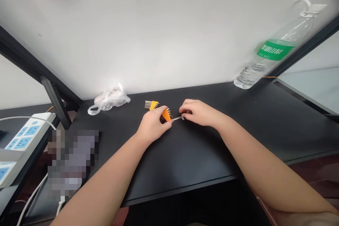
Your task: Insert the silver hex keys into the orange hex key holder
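Observation:
A hex key set in an orange holder is gripped by my left hand, just above the black desk. Dark bent ends and a row of straight metal shafts show at the holder's two ends. From my left thumb and finger, small loose-looking hex keys stick out to the right, bent ends outward. My right hand has its fingers curled inward in a pinch beside those bent ends. Whether it holds anything is hidden.
A crumpled clear plastic bag lies at the back left of the desk. On the right a large water bottle stands against the wall. At left are a blurred-out dark device with a cable and a white power strip.

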The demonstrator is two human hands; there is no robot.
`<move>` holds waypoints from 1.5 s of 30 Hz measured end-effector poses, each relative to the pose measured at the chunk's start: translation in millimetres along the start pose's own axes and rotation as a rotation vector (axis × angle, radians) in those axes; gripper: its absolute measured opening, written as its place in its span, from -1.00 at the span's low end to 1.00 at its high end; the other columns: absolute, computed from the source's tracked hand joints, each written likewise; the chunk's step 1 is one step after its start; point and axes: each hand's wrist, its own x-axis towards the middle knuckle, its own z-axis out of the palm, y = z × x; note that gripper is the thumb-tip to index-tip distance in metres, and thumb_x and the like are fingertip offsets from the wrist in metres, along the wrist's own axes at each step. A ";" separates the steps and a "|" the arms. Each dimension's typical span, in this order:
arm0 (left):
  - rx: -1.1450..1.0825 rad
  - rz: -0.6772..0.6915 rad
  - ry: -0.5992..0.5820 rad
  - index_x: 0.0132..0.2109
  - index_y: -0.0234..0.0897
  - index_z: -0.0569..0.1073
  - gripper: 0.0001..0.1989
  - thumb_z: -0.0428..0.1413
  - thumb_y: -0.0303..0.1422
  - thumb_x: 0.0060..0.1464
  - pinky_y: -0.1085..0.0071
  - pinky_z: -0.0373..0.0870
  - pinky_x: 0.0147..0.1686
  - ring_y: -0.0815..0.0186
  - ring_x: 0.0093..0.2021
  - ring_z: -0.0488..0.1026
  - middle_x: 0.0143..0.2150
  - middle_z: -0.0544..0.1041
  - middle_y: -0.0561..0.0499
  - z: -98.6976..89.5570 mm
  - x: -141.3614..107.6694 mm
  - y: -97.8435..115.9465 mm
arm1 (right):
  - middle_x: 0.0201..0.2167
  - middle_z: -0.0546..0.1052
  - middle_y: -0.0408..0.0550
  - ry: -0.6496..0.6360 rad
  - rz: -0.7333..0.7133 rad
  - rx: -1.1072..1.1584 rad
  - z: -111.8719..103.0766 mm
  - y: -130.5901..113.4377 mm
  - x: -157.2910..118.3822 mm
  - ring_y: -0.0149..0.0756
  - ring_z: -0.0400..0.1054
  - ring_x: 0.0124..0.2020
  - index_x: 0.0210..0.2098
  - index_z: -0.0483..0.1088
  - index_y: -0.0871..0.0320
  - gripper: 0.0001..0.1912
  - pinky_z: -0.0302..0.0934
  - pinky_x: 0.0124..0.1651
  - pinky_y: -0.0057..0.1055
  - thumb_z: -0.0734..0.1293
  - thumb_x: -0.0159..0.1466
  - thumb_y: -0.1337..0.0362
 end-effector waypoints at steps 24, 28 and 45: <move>0.026 0.001 0.070 0.08 -0.17 0.52 -0.61 0.22 -0.25 0.10 0.36 0.46 -0.17 0.31 -0.30 0.52 -0.16 0.63 0.07 1.6 2.0 1.4 | -0.32 0.50 -0.06 -0.193 0.120 -0.012 2.8 3.9 -2.7 -0.28 0.36 -0.39 -0.44 0.45 0.08 -0.90 0.18 -0.39 -0.38 0.43 0.10 0.40; 0.031 -0.006 0.032 0.08 -0.17 0.51 -0.62 0.22 -0.23 0.10 0.36 0.45 -0.19 0.31 -0.32 0.52 -0.19 0.62 0.08 1.2 2.0 1.9 | -0.34 0.53 -0.08 -0.219 0.130 0.022 1.1 4.6 -3.6 -0.28 0.38 -0.39 -0.44 0.47 0.07 -0.90 0.19 -0.40 -0.39 0.42 0.10 0.41; 0.036 -0.003 0.025 0.09 -0.16 0.50 -0.59 0.24 -0.22 0.10 0.36 0.45 -0.22 0.29 -0.30 0.53 -0.18 0.62 0.07 -1.0 1.6 -0.1 | -0.36 0.52 -0.14 0.010 0.037 0.332 -10.5 -23.4 -4.6 -0.35 0.38 -0.39 -0.30 0.47 0.10 -0.94 0.28 -0.29 -0.39 0.33 0.24 0.30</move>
